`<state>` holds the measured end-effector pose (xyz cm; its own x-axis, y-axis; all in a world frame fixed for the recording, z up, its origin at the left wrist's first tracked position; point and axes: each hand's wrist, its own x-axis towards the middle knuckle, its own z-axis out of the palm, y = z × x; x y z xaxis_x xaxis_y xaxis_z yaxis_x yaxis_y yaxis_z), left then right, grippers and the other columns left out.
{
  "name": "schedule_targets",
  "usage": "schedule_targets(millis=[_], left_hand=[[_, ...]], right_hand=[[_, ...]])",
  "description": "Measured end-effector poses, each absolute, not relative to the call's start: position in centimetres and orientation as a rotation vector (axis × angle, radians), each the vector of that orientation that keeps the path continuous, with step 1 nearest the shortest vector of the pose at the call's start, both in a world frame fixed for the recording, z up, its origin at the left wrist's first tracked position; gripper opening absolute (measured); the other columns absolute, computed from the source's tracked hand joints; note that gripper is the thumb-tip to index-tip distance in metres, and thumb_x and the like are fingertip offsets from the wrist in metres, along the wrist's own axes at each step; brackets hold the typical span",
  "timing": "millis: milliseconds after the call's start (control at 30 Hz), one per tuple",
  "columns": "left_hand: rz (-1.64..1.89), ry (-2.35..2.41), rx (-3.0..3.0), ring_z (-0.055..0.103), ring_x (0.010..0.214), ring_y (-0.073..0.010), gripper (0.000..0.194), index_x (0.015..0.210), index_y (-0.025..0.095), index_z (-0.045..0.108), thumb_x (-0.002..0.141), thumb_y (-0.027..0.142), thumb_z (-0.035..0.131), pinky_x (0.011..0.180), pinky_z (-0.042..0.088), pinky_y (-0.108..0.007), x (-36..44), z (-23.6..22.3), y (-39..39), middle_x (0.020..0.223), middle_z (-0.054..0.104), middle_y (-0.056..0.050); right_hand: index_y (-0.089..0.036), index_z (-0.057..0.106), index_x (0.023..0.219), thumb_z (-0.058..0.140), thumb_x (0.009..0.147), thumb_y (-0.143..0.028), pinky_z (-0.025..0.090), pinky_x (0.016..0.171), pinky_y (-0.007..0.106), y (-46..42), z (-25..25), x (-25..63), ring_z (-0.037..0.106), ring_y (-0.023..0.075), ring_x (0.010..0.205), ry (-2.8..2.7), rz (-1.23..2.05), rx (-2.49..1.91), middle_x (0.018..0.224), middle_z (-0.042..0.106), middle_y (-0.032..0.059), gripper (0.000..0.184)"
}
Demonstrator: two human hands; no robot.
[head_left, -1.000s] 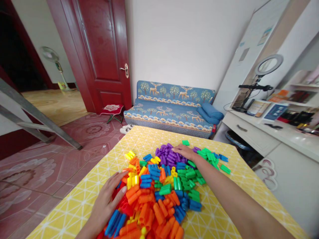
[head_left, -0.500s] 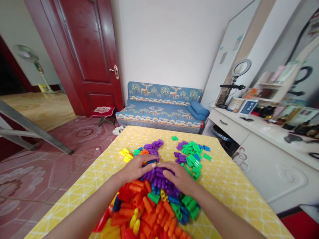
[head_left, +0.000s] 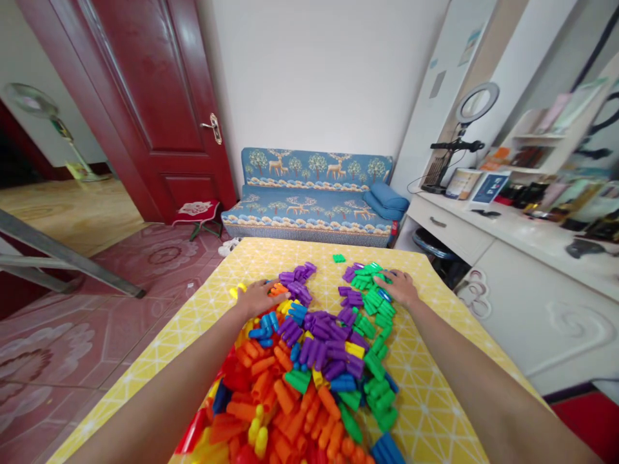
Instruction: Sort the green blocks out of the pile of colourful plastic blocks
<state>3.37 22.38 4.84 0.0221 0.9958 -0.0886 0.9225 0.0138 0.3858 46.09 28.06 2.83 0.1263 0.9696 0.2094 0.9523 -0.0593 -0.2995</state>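
Observation:
A heap of small plastic building pieces covers the near middle of the table, with orange pieces closest to me and purple pieces beyond them. My left hand lies fingers apart at the heap's far left, over some orange and yellow pieces that it partly hides. At the far right, my right hand rests with fingers spread against the outer side of the green pieces. Blue pieces lie just below my left hand. Neither hand appears to grip a piece.
A yellow patterned cloth covers the table. One green piece lies apart near the far edge. Beyond stands a blue sofa. On the right is a white dressing table; a red stool stands by the door.
My hands were close together over the purple pieces. They have parted, the left outward to the left, the right outward and forward to the green pieces. Purple pieces between them are now uncovered.

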Motion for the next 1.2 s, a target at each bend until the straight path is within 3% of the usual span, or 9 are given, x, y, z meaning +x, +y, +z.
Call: schedule_targets(millis=[100, 300, 567, 733, 800, 867, 967, 1067, 1200], left_hand=[[0.317, 1.834, 1.989, 0.037, 0.133, -0.0416, 0.085, 0.132, 0.026, 0.054, 0.067, 0.079, 0.048, 0.109, 0.023, -0.057, 4.3, 4.8, 21.7, 0.146, 0.045, -0.012], [0.428, 1.445, 2.039, 0.056, 0.118, -0.0287, 0.072, 0.124, 0.022, 0.062, 0.072, 0.07, 0.053, 0.101, 0.042, -0.034, 6.1, 6.0, 19.5, 0.132, 0.06, -0.006], [0.365, 1.185, 2.048, 0.049, 0.126, -0.0322, 0.077, 0.135, 0.02, 0.052, 0.074, 0.067, 0.058, 0.106, 0.037, -0.041, 9.6, 10.2, 14.1, 0.139, 0.053, -0.01], [0.245, 0.92, 2.163, 0.05, 0.125, -0.0311, 0.076, 0.136, 0.024, 0.051, 0.071, 0.062, 0.066, 0.104, 0.039, -0.038, 9.4, 13.8, 10.5, 0.14, 0.052, -0.009], [0.164, 0.785, 2.153, 0.054, 0.122, -0.0279, 0.067, 0.132, 0.026, 0.055, 0.074, 0.057, 0.067, 0.103, 0.04, -0.035, 8.8, 15.3, 10.0, 0.135, 0.057, -0.006], [0.085, 0.702, 2.062, 0.058, 0.117, -0.025, 0.054, 0.125, 0.026, 0.062, 0.078, 0.053, 0.065, 0.101, 0.042, -0.032, 8.2, 16.4, 10.5, 0.127, 0.064, -0.003], [0.145, 0.738, 1.909, 0.061, 0.113, -0.025, 0.052, 0.119, 0.022, 0.066, 0.079, 0.054, 0.064, 0.096, 0.046, -0.032, 7.6, 16.5, 13.6, 0.12, 0.068, -0.003], [0.379, 1.0, 1.94, 0.059, 0.115, -0.0279, 0.063, 0.123, 0.018, 0.062, 0.076, 0.059, 0.062, 0.098, 0.045, -0.034, 7.5, 14.6, 18.6, 0.124, 0.066, -0.006], [0.589, 1.514, 2.02, 0.04, 0.134, -0.0312, 0.084, 0.138, 0.017, 0.047, 0.069, 0.063, 0.062, 0.11, 0.033, -0.038, 7.7, 10.5, 25.5, 0.146, 0.044, -0.012]], right_hand=[[-0.034, 0.063, 0.12, 0.045, 0.085, -0.062, 0.03, 0.107, 0.049, 25.1, 0.7, 44.6, 0.04, 0.0292, 0.128, -1.911, 0.117, -1.945, 0.133, 0.053, 0.0038, 0.048], [-0.025, 0.065, 0.117, 0.04, 0.09, -0.057, 0.034, 0.107, 0.046, 17.4, -0.1, 39.0, 0.047, 0.0268, 0.123, -1.925, 0.327, -1.578, 0.13, 0.053, 0.0088, 0.049], [-0.03, 0.05, 0.132, 0.049, 0.088, -0.058, 0.024, 0.115, 0.046, 10.8, 4.3, 31.0, 0.025, 0.0252, 0.141, -1.807, 0.737, -1.206, 0.15, 0.029, 0.0052, 0.052], [-0.03, 0.041, 0.14, 0.051, 0.089, -0.053, 0.024, 0.114, 0.046, 7.1, 8.1, 30.3, 0.028, 0.0255, 0.14, -1.925, 0.795, -1.033, 0.149, 0.034, 0.0072, 0.057], [-0.031, 0.034, 0.144, 0.048, 0.091, -0.052, 0.033, 0.109, 0.046, 6.2, 9.2, 31.1, 0.039, 0.0261, 0.133, -1.997, 0.887, -0.924, 0.146, 0.041, 0.0082, 0.059], [-0.03, 0.03, 0.146, 0.044, 0.092, -0.053, 0.045, 0.098, 0.043, 6.7, 9.5, 32.4, 0.055, 0.0252, 0.117, -2.033, 0.981, -0.816, 0.139, 0.05, 0.0099, 0.06], [-0.027, 0.045, 0.137, 0.042, 0.093, -0.051, 0.05, 0.089, 0.041, 10.9, 8.1, 35.7, 0.064, 0.0231, 0.099, -1.931, 0.843, -0.877, 0.122, 0.063, 0.0104, 0.05], [-0.024, 0.061, 0.117, 0.042, 0.092, -0.053, 0.042, 0.101, 0.045, 17.7, 5.3, 40.4, 0.057, 0.0251, 0.112, -1.661, 0.451, -1.159, 0.118, 0.064, 0.0093, 0.043], [-0.016, 0.059, 0.12, 0.035, 0.084, -0.069, 0.026, 0.113, 0.046, 25.9, 1.7, 46.2, 0.042, 0.0288, 0.13, -1.457, 0.304, -1.565, 0.133, 0.053, 0.0146, 0.068]])
